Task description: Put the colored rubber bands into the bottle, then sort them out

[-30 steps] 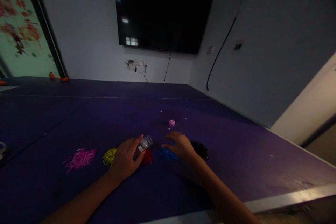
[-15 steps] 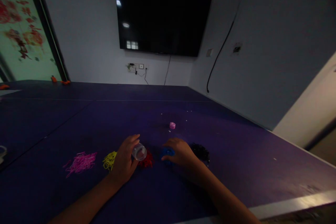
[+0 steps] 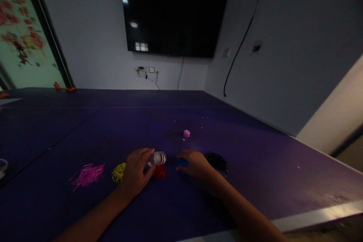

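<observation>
My left hand [image 3: 137, 168] is closed round a small clear plastic bottle [image 3: 157, 158], tilted so that its ringed open mouth points right. Beneath the bottle lies a pile of red rubber bands [image 3: 160, 172]. My right hand [image 3: 195, 162] curls its thumb and fingers round a heap of blue rubber bands [image 3: 180, 163] on the table; the fingertips are partly hidden. Yellow rubber bands [image 3: 118, 172] show beside my left wrist, and a pink pile [image 3: 89, 176] lies farther left. Just past my right hand is a black pile [image 3: 217, 161].
A small pink object [image 3: 186, 133] sits farther back on the purple table [image 3: 136, 128], among tiny white scraps. At the left edge a white item [image 3: 2, 166] is partly cut off. Orange objects [image 3: 70, 89] lie at the far left, and a television [image 3: 174, 15] hangs on the wall.
My left hand has turned the bottle so its mouth faces right instead of towards me. My right hand stays at the blue bands, and the view has tipped slightly.
</observation>
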The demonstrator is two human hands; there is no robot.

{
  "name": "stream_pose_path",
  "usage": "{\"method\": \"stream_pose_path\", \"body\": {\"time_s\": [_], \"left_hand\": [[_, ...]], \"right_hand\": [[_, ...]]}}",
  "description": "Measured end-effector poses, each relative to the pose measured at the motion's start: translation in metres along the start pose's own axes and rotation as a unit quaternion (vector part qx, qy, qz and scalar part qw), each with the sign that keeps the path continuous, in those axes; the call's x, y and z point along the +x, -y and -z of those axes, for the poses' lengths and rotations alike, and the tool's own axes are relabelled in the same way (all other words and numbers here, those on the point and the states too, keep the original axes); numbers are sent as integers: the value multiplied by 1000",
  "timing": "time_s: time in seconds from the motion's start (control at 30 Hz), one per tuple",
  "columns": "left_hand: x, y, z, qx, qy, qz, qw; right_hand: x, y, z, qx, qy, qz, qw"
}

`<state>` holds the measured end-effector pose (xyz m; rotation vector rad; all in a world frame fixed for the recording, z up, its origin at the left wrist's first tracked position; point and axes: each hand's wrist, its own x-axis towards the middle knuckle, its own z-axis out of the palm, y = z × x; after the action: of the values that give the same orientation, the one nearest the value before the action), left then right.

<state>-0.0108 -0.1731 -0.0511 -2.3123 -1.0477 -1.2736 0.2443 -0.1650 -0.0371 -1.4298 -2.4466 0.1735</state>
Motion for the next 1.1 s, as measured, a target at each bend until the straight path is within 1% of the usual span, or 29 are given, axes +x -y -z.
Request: {"method": "stream_pose_path", "body": {"time_s": [0.1,0.33,0.53,0.7,0.8,0.93,1.1], "left_hand": [[0,-2,0,18,4,-11,1000],[-4,-8,-2,-47,29,-4,998],[-5,-13,-2,-50,38,6,998],[-5,-12,-4,-58,41,12,997],[-4,-10,-4,-60,44,15,997],[-1,-12,-3,-82,50,29,995],[2,-17,-1,-110,57,55,991]], "right_hand": [[0,-3,-3,7,-2,-1,1000],[4,-10,-12,53,2,6,999],[7,-9,-16,69,-8,19,997],[9,-12,-19,73,-26,33,996],[10,-13,-17,88,-46,33,994],[11,-16,-12,120,-92,26,988],[17,-21,-3,140,-150,-28,978]]}}
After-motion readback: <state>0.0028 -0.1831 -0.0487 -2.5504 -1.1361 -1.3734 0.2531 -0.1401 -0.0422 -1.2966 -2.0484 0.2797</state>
